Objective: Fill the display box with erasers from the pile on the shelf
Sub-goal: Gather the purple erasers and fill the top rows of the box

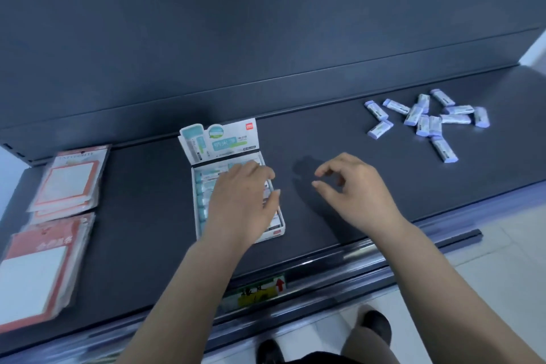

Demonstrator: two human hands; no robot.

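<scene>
A white display box (201, 233) with a raised teal-printed back flap (220, 140) stands on the dark shelf (147, 216), holding rows of teal-wrapped erasers (204, 186). My left hand (240, 204) lies flat over the box's right side, fingers straight on the erasers. To the right of the box my right hand (354, 189) hovers above the shelf, fingers loosely curled and holding nothing. The pile of loose purple-ended erasers (428, 120) lies far right on the shelf, apart from both hands.
Two stacks of red-and-white packets (69, 180) (38, 272) lie at the shelf's left end. A price-label rail (257, 292) runs along the front edge. The dark back panel (266, 23) rises behind. My shoes (375, 325) show on the pale floor below.
</scene>
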